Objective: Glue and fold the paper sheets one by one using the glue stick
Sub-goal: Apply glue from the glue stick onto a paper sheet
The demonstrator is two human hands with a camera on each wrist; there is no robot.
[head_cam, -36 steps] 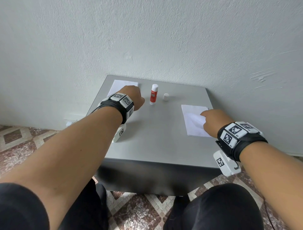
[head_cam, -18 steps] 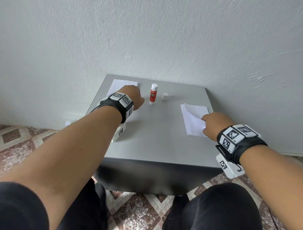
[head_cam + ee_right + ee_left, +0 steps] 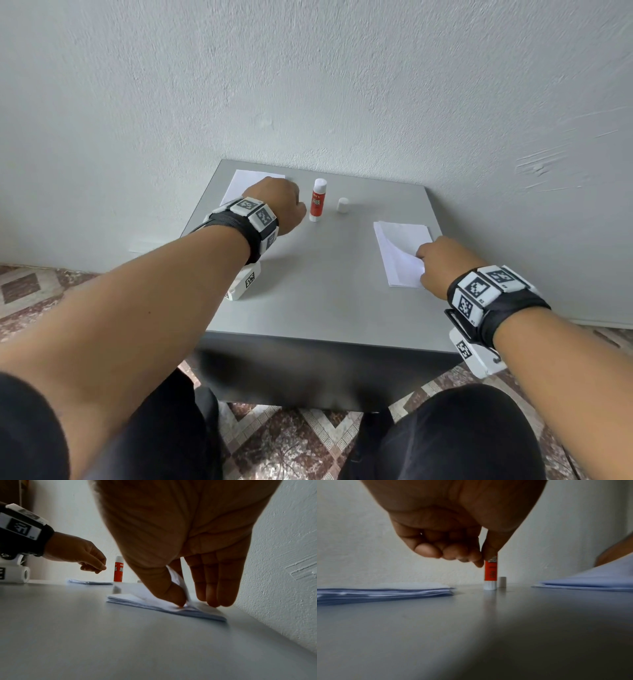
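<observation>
A red and white glue stick (image 3: pixel 317 201) stands uncapped at the back of the grey table (image 3: pixel 325 291), with its white cap (image 3: pixel 343 205) just to its right. My left hand (image 3: pixel 291 205) hovers just left of the stick, fingers loosely curled, holding nothing; the right wrist view shows a gap between left hand (image 3: pixel 96 566) and stick (image 3: pixel 118 570). My right hand (image 3: pixel 185 601) pinches the near corner of the top sheet (image 3: pixel 178 580) between thumb and forefinger, lifting it off the right paper stack (image 3: pixel 399 246). The other fingers rest on the stack.
A second stack of white sheets (image 3: pixel 250 181) lies at the back left, partly under my left hand. The wall (image 3: pixel 342 85) runs close behind the table and along its right side. Patterned floor tiles and my knees are below the front edge.
My right hand has drawn back toward me along the right stack, peeling up the top sheet's corner. The left hand has stayed beside the glue stick.
</observation>
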